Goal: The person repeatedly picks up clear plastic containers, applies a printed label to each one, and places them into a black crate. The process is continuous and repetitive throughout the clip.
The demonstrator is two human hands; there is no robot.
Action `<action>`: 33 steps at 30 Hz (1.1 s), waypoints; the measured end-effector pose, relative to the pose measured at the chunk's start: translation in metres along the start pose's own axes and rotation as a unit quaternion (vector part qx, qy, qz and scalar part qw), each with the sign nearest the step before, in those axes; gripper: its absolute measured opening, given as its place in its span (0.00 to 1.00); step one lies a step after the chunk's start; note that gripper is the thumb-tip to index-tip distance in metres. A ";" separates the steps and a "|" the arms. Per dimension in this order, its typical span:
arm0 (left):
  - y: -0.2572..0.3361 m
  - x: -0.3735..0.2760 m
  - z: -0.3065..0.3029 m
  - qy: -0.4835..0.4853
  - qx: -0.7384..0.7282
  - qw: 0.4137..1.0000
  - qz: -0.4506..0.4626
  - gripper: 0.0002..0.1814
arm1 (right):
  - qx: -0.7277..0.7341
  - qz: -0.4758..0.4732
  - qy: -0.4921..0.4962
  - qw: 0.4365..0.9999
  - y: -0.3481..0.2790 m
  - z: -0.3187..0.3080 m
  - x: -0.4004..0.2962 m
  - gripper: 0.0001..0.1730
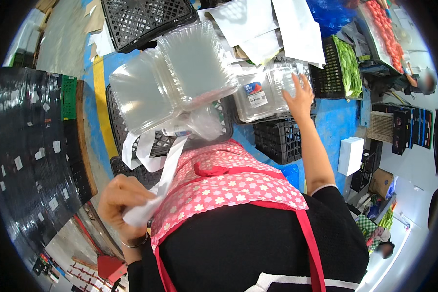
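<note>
My left hand (118,200) is closed on the end of a white paper strip (169,173), which looks like label backing. The strip runs up to a roll in a plastic bag (206,124) on a black crate (224,127) and hangs in loops. My right hand (301,96), fingers spread, rests on or just over a clear plastic clamshell container (241,109). That container carries a printed label (255,95) on its left half; contact under the fingers cannot be told. Nested clear clamshells (197,65) lie opened out beside it, to its left.
White paper sheets (301,29) cover things behind the containers. A crate of leafy greens (346,69) stands at right, a black crate (279,140) below the labelled container. Wrapped crates (33,146) rise at left. Two people work farther off at right.
</note>
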State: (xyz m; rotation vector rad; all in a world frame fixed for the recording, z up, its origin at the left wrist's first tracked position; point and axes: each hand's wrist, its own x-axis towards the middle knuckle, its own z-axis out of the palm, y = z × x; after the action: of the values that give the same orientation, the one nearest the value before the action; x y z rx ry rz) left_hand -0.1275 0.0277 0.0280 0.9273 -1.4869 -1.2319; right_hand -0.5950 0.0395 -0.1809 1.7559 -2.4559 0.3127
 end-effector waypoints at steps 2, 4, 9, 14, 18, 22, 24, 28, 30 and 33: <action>0.004 -0.004 0.003 -0.040 -0.024 0.999 0.011 0.20 | -0.068 0.034 -0.081 0.994 0.025 0.051 -0.016 0.42; 0.003 0.006 0.006 -0.076 0.065 0.995 -0.022 0.21 | -0.086 0.060 -0.138 0.985 0.023 0.054 0.004 0.42; -0.024 0.022 0.027 -0.034 0.018 0.994 -0.104 0.09 | 0.208 -0.105 0.064 0.970 -0.125 -0.070 0.035 0.19; -0.040 0.021 0.005 0.003 -0.091 0.986 -0.140 0.12 | 0.533 -0.268 -0.255 0.761 -0.259 -0.173 -0.006 0.19; -0.052 0.015 -0.030 0.011 -0.049 0.986 -0.159 0.10 | 0.491 -0.351 -0.146 0.784 -0.289 -0.178 0.000 0.13; -0.101 0.002 -0.079 -0.006 0.054 0.987 -0.154 0.11 | 0.515 -0.247 -0.080 0.817 -0.324 -0.194 0.017 0.07; -0.117 -0.004 -0.089 0.034 0.002 0.986 -0.161 0.10 | 0.558 -0.133 -0.123 0.810 -0.352 -0.156 0.038 0.14; -0.120 0.003 -0.103 0.001 0.002 0.988 -0.151 0.12 | 0.474 -0.030 -0.288 0.831 -0.371 -0.098 0.067 0.26; -0.118 0.008 -0.108 -0.026 0.021 0.991 -0.131 0.13 | 0.447 -0.012 -0.298 0.843 -0.379 -0.087 0.068 0.26; -0.115 0.013 -0.110 -0.033 0.011 0.992 -0.125 0.13 | 0.302 -0.117 -0.215 0.921 -0.379 -0.063 0.065 0.38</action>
State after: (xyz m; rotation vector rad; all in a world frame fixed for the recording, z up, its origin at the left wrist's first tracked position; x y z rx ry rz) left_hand -0.0268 -0.0352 -0.0787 1.1226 -1.4698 -1.4405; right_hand -0.2609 -0.1243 -0.0665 2.5849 -2.5569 0.8080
